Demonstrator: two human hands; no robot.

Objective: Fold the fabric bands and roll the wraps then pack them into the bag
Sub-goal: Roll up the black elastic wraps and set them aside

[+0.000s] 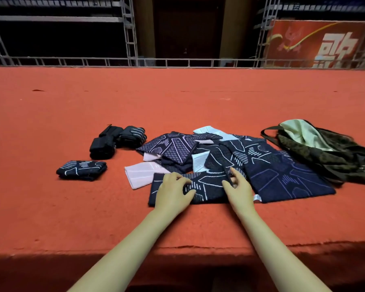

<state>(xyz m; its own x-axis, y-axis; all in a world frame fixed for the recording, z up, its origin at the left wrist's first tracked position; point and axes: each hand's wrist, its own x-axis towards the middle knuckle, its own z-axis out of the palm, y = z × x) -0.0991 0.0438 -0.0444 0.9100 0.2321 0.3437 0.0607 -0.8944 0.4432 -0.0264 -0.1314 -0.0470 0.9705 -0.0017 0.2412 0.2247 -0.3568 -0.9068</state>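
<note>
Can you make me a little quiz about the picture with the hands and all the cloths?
1. True or false: the bag lies to the right of the cloth pile.
2. What does the left hand rest on: A) the bag, B) the dark patterned band, C) the folded band?
3. What colour is the surface under everything?

Key:
1. True.
2. B. The right hand touches the same band.
3. Red.
</note>
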